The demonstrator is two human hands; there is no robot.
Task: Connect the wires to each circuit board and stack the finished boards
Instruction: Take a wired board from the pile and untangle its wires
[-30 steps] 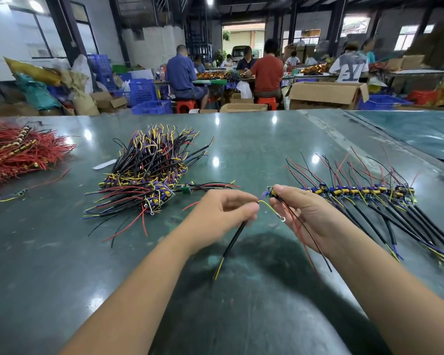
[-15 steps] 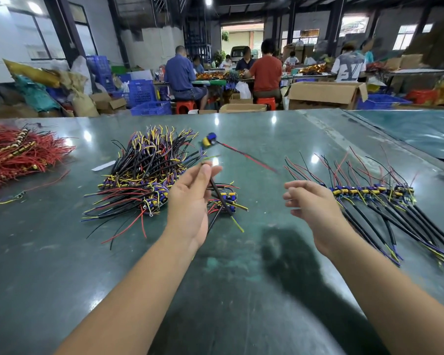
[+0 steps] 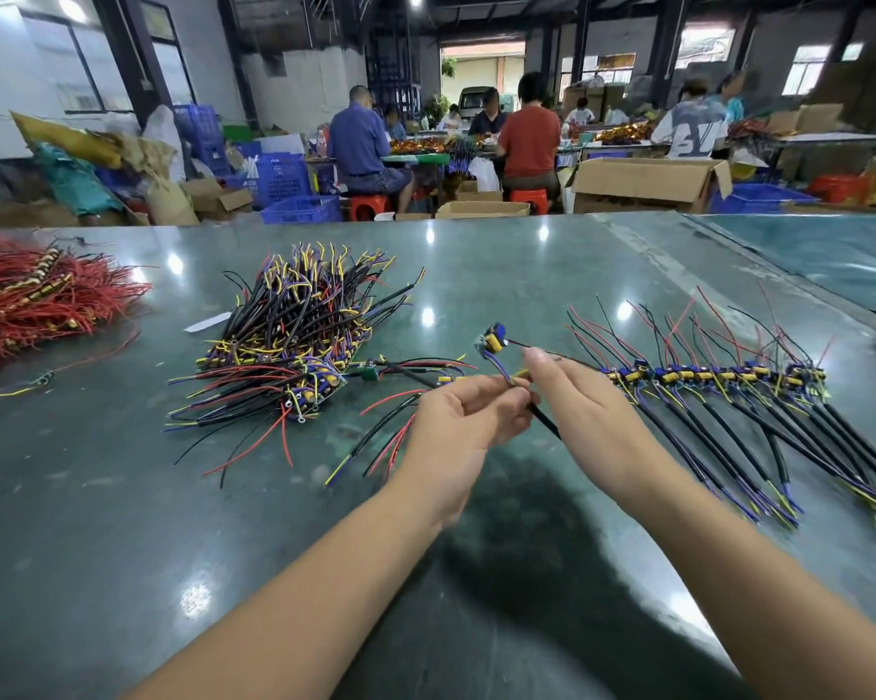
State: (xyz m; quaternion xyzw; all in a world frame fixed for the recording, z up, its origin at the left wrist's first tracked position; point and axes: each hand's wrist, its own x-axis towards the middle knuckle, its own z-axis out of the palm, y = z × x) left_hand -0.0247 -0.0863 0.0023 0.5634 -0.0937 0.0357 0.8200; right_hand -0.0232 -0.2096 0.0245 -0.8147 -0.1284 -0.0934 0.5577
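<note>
My left hand (image 3: pixel 463 426) pinches the purple and yellow wires of a small circuit board (image 3: pixel 493 341), which stands up just above the fingers. My right hand (image 3: pixel 579 411) meets it from the right, fingertips closed on the same wires and a black cable that runs down between the hands. A heap of wired boards (image 3: pixel 294 346) with black, yellow, purple and red leads lies to the left on the green table (image 3: pixel 123 497). A neat row of finished boards (image 3: pixel 718 378) with fanned cables lies to the right.
A pile of red wires (image 3: pixel 37 295) sits at the far left of the table. A few loose boards and leads (image 3: pixel 390 371) lie between heap and hands. Beyond the table's far edge are cardboard boxes (image 3: pixel 648 184), blue crates (image 3: pixel 299 186) and seated people at work.
The left hand, which had lifted a board from beside the heap, has moved right. The right hand came in to meet it, and both now grip that board's wires.
</note>
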